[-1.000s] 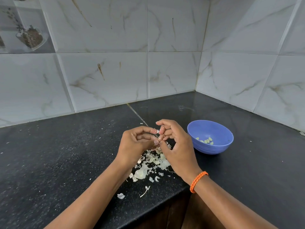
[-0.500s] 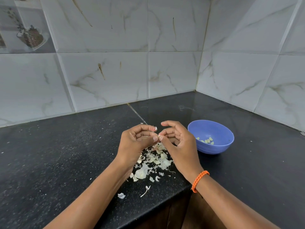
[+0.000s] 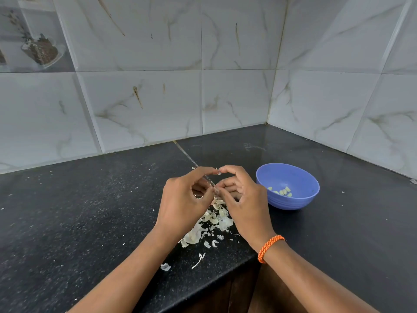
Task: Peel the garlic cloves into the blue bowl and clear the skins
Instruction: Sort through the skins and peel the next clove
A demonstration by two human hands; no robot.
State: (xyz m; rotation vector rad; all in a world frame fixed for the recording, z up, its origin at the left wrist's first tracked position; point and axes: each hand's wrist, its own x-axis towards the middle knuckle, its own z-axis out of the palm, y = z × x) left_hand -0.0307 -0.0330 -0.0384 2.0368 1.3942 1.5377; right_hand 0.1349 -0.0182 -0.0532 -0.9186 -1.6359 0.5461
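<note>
My left hand (image 3: pixel 184 199) and my right hand (image 3: pixel 244 203) meet above the black counter, fingers curled toward each other. Between their thumb tips they pinch a small garlic clove (image 3: pixel 215 191), mostly hidden by the fingers. A scrap of skin (image 3: pixel 218 172) sits between the two index fingertips. Below the hands lies a pile of pale garlic skins (image 3: pixel 212 224). The blue bowl (image 3: pixel 293 175) stands just right of my right hand with several peeled cloves (image 3: pixel 283 191) inside.
Loose skin bits (image 3: pixel 198 259) lie near the counter's front edge (image 3: pixel 203 288). Tiled walls meet in a corner behind the bowl. The black counter (image 3: pixel 90 211) stretches left, dusted with tiny flecks. An orange band circles my right wrist (image 3: pixel 269 247).
Both hands have stayed together over the skin pile; the index fingers have lifted and now meet tip to tip, with a scrap of skin between them.
</note>
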